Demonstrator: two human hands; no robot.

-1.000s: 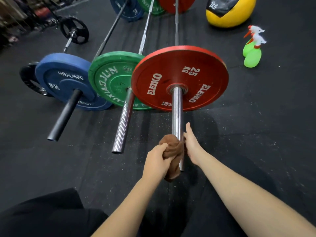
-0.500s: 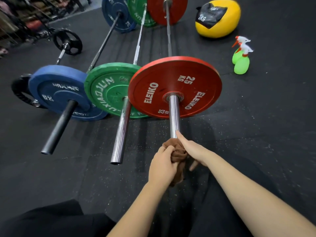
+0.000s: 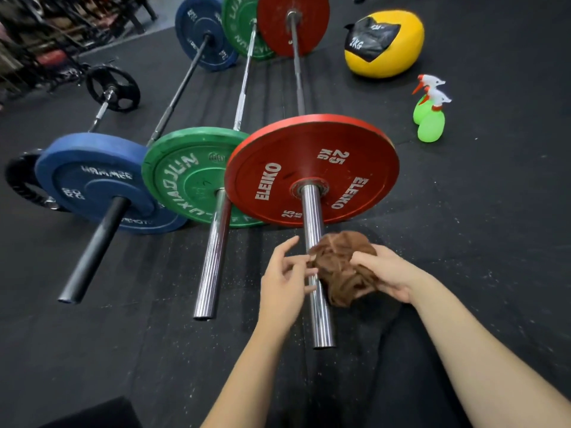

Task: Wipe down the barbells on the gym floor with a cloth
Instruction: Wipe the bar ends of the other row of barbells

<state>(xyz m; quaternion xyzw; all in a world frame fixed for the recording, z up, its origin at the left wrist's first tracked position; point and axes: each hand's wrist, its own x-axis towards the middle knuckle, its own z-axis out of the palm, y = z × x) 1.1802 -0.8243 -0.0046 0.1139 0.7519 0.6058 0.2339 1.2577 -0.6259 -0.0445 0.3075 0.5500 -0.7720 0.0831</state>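
Three barbells lie side by side on the black floor. The nearest has a red Eleiko plate (image 3: 312, 171) and a chrome sleeve (image 3: 318, 291) pointing toward me. A bunched brown cloth (image 3: 340, 267) sits just right of that sleeve, gripped by my right hand (image 3: 386, 273). My left hand (image 3: 284, 279) hovers left of the sleeve with fingers spread, its fingertips touching the cloth's edge over the sleeve. To the left lie the barbell with a green plate (image 3: 188, 177) and the one with a blue plate (image 3: 95, 183) and a black sleeve.
Two green spray bottles (image 3: 431, 118) stand on the floor at the right. A yellow and black medicine ball (image 3: 384, 41) lies beyond them. A smaller bar with black plates (image 3: 112, 92) is at the far left, with racks behind. My dark-clothed knee is at the bottom left.
The cloth has passed from my left hand to my right hand and come off the sleeve to its right. My left hand has opened. The view has tilted down.
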